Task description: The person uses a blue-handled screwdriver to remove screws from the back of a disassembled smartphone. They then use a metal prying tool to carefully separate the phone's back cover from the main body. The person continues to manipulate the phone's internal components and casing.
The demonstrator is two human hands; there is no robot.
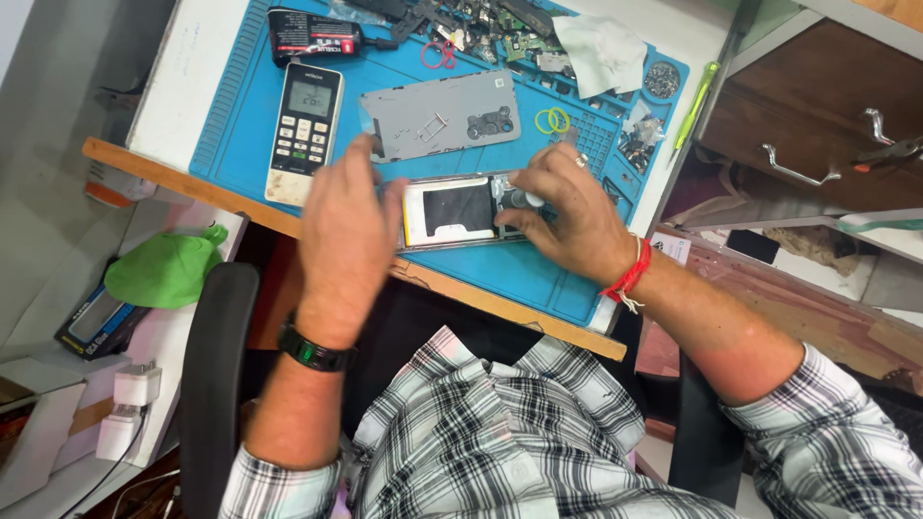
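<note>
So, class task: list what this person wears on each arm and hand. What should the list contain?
Left hand: a black wristband with a green face. Right hand: a silver ring on one finger, and red thread with pale loose ends tied round the wrist. Both arms: checked sleeves in black, white and grey, rolled up to the elbows.

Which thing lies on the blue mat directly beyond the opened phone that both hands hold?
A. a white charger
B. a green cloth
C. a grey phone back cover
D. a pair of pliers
C: the grey back cover lies flat on the blue mat, just past the opened phone held by the left hand and right hand.
</note>
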